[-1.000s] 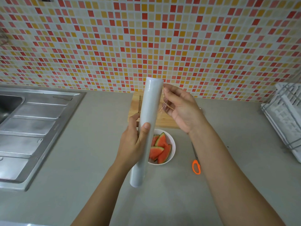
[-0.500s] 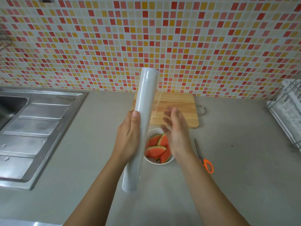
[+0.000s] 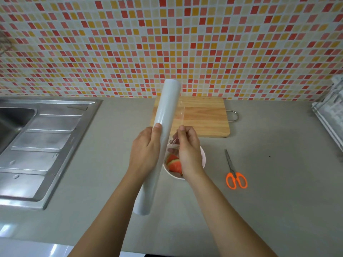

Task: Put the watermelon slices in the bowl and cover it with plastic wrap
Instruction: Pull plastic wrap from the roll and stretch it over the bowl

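Observation:
My left hand [image 3: 145,151] grips a long white roll of plastic wrap [image 3: 167,115], held nearly upright and tilted to the right above the counter. My right hand [image 3: 188,153] is just right of the roll, fingers pinched on the loose clear film edge [image 3: 181,115] peeled off it. Under both hands a white bowl [image 3: 203,156] stands on the grey counter with red watermelon slices [image 3: 175,165] inside; my right hand and the roll hide most of the bowl.
A wooden cutting board [image 3: 204,115] with a metal handle lies behind the bowl against the tiled wall. Orange-handled scissors [image 3: 234,173] lie right of the bowl. A steel sink with drainboard [image 3: 42,143] fills the left; a white dish rack [image 3: 330,119] is at the right edge.
My right hand came down from the roll's upper part to its middle, over the bowl, and closed on the film edge. The roll stays in my left hand.

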A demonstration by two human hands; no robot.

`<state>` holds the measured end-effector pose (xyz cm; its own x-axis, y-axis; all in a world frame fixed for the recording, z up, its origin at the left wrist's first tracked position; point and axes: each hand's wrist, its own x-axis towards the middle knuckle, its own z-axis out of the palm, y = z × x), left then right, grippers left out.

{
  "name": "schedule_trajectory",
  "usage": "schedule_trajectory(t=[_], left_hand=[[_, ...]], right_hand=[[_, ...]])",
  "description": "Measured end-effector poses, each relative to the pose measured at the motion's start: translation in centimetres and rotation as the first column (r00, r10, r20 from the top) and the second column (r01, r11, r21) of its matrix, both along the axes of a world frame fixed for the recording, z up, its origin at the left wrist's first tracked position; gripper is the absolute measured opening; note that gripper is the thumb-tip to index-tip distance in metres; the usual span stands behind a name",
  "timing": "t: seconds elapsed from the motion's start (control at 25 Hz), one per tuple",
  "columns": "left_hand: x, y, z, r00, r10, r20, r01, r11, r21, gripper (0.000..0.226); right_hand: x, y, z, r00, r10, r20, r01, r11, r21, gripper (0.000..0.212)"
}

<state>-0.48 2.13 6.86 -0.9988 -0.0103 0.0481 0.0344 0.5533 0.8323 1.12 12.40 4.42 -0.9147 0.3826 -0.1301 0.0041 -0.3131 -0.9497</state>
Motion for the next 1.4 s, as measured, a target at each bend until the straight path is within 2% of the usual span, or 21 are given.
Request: schedule_trajectory(t=[0.08,0.16,0.28,0.44,0.6,0.68,0.8,0.88,1.0,1.16,1.32,1.4], left_hand=[[-0.1,0.7,-0.4,1.000,0.016,0.021,-0.015,0.999,-0.044,0.043],[0.0,1.5,-1.0,0.999,0.024,0.048,-0.022,0.998,-0.051,0.041],[0.1,2.6,-1.9,0.996,0.027,0.089,-0.023,0.999,-0.042,0.043],[-0.3,3.5,-2.6,0.990,0.060,0.128,-0.048,0.994,-0.096,0.046],[-0.5,3.8,-3.3,0.962,0.002,0.272,0.014,0.998,-0.057,0.037],[-0.4,3.9,-3.9,0.970,-0.011,0.244,0.045,0.990,-0.132,0.041],[0.3,4.3,-4.7,0.980,0.045,0.191,0.005,0.968,-0.251,0.047],[0.5,4.5,-5.2,0.975,0.042,0.217,0.005,0.977,-0.213,0.045],[0.5,4.5,-5.4,0.953,0.018,0.301,0.006,0.997,-0.078,0.043],[0.5,5.0,-5.8,0.931,-0.022,0.365,0.044,0.998,-0.051,0.034],[0.7,5.9,-6.0,0.937,-0.078,0.339,0.095,0.995,-0.034,0.033],[1.0,6.0,-5.9,0.947,-0.082,0.310,0.080,0.997,0.021,0.039]], right_hand=[[0.1,-0.3,-0.3,0.993,-0.118,0.009,0.115,0.980,0.161,0.024],[0.1,0.0,-0.7,0.976,-0.220,-0.005,0.208,0.916,0.342,0.020],[-0.1,1.1,-1.3,0.957,-0.291,0.019,0.249,0.851,0.463,0.017],[-0.3,2.5,-2.7,0.958,-0.276,0.078,0.208,0.855,0.475,0.016],[0.1,3.9,-4.0,0.952,-0.292,0.086,0.221,0.856,0.467,0.017],[0.2,4.5,-4.6,0.949,-0.299,0.103,0.219,0.856,0.469,0.016],[0.5,4.7,-5.7,0.947,-0.291,0.135,0.196,0.859,0.473,0.015],[0.6,4.9,-6.4,0.942,-0.298,0.153,0.196,0.861,0.470,0.015],[0.8,5.7,-7.5,0.937,-0.301,0.178,0.187,0.863,0.470,0.016],[1.1,6.2,-8.8,0.914,-0.328,0.240,0.194,0.871,0.452,0.017],[0.9,7.1,-8.9,0.887,-0.392,0.242,0.246,0.847,0.471,0.020],[0.9,7.4,-8.4,0.902,-0.359,0.241,0.247,0.885,0.395,0.026]])
